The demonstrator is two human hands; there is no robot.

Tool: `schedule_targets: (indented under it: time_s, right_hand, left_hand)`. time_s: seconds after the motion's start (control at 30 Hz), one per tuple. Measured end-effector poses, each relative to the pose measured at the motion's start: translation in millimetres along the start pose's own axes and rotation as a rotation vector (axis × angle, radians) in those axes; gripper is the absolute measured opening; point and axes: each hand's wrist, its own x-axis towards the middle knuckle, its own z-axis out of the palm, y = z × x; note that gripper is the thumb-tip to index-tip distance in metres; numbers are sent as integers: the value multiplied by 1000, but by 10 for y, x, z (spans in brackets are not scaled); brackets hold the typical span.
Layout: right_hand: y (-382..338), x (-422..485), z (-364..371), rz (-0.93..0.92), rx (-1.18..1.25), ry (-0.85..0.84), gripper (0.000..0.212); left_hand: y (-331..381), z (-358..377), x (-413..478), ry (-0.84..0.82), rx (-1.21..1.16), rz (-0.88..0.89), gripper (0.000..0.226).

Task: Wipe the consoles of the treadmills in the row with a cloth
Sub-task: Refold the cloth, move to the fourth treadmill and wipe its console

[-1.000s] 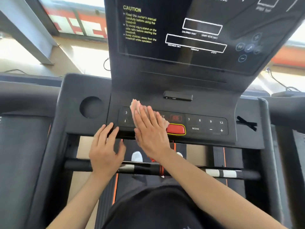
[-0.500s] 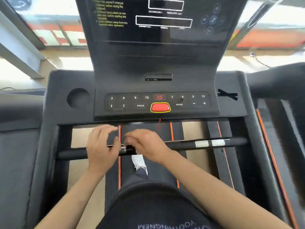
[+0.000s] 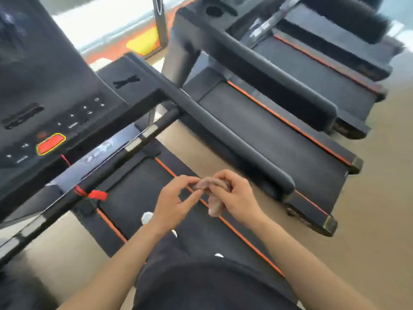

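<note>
Cloth [image 3: 214, 193]: pale, bunched, held at centre frame over the treadmill belt; a second ago it lay pressed flat on the keypad. Right hand [image 3: 237, 198]: closed around the cloth. Left hand [image 3: 176, 198]: fingertips pinching the cloth's near edge, likely refolding. Console [image 3: 55, 108]: now at 10 o'clock, untouched; view has swung right, so this unit's wipe is probably finished. Next treadmill [image 3: 279, 135]: at 2 o'clock; its console is cut off at 12 o'clock. Whole frame motion-blurred; keypad labels unreadable.
</note>
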Motion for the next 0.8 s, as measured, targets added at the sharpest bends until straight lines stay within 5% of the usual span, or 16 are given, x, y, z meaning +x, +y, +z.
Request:
schedule_targets:
  time_s: [0.27,0.53,0.8]
  right_hand:
    - [659,-1076,-1601,73,-116,475,11]
    - [1255,-1577,-2561,165,-77,690,32]
    - [1329,-1137,-3616,338,-74,842,19]
  left_hand:
    - [980,1678,251,-322,-77,119,10]
    - [1565,2960,614,-655,-110,75,22]
    - [1733,4123,1576,-784,-165,6,22]
